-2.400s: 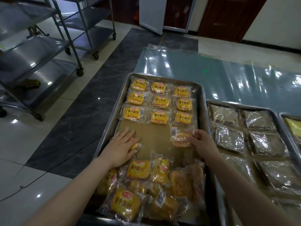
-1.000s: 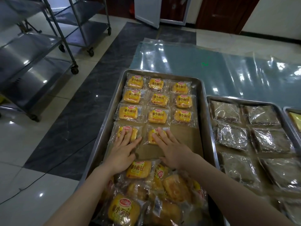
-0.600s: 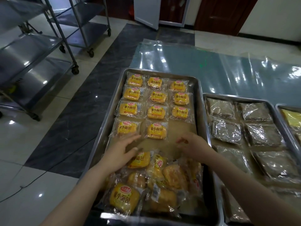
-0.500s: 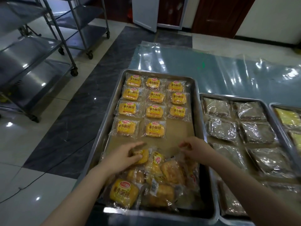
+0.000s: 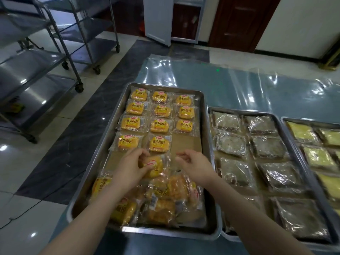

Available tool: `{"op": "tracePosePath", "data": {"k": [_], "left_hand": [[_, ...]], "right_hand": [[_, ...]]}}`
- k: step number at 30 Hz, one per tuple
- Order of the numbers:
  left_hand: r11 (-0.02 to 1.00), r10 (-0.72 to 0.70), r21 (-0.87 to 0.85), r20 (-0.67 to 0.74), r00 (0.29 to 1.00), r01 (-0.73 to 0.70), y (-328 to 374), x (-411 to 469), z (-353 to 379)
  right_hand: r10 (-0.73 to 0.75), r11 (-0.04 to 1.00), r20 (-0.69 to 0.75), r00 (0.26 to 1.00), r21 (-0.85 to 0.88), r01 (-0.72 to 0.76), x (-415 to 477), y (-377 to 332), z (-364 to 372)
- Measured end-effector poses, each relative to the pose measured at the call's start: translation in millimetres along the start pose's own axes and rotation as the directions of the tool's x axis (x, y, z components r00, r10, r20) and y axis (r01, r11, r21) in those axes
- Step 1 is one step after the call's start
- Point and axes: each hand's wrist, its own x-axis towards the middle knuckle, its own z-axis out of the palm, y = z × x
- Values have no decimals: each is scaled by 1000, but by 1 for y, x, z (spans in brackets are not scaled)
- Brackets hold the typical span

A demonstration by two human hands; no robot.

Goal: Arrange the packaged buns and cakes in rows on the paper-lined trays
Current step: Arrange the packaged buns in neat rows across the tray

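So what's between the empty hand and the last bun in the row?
Just bare brown paper, seen from the head camera, between the right hand and that bun.

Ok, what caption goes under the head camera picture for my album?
Left hand grips a bun; right hand hovers over the tray.

Desk (image 5: 230, 85) covered in glossy clear plastic sheet (image 5: 276, 83), fills centre and right of frame. Three metal trays lie directly on it, side by side: bun tray (image 5: 208, 137) centre, dark-cake tray (image 5: 292, 144) just right of it, yellow-cake tray (image 5: 312, 120) at right edge, cut off.
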Motion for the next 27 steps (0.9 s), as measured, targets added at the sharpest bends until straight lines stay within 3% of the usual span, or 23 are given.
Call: {"op": "tracePosePath", "data": {"k": [3,6,9,13,15,17,18,19,21,25,27], "left_hand": [[998,56,15,-59,997,-55,22,3,4],[996,61,-59,-151,987,-71,33,5,5],[947,-109,-317,-169,980,50,40,6,2],[919,-246,-338,-92,965,203,40,16,8],[781,-366,-551,-20,930,295,41,23,13],[491,-443,-801,110,890,344,45,29,19],[401,-451,-850,142,881,343,47,32,23],[393,-462,-851,145,875,349,48,35,28],[497,-488,-790,88,869,359,48,39,39],[669,-447,-668,-11,895,326,50,48,54],[703,-418,-642,-25,908,306,51,50,59]], "right_hand": [[12,995,85,996,100,-21,10,-9,5],[-26,970,53,998,241,12,21,-8,5],[-65,892,87,994,452,19,30,-1,0],[-80,910,45,996,412,54,44,10,-4],[-46,903,6,999,428,39,52,15,-7],[-7,889,-52,999,457,30,59,25,-11],[10,881,-73,997,473,25,61,30,-12],[9,878,-90,996,478,35,62,35,-14],[-52,914,-101,994,396,88,62,45,-18],[-328,943,47,943,-47,330,62,53,-26],[-352,908,82,932,-211,361,68,53,-26]]}}
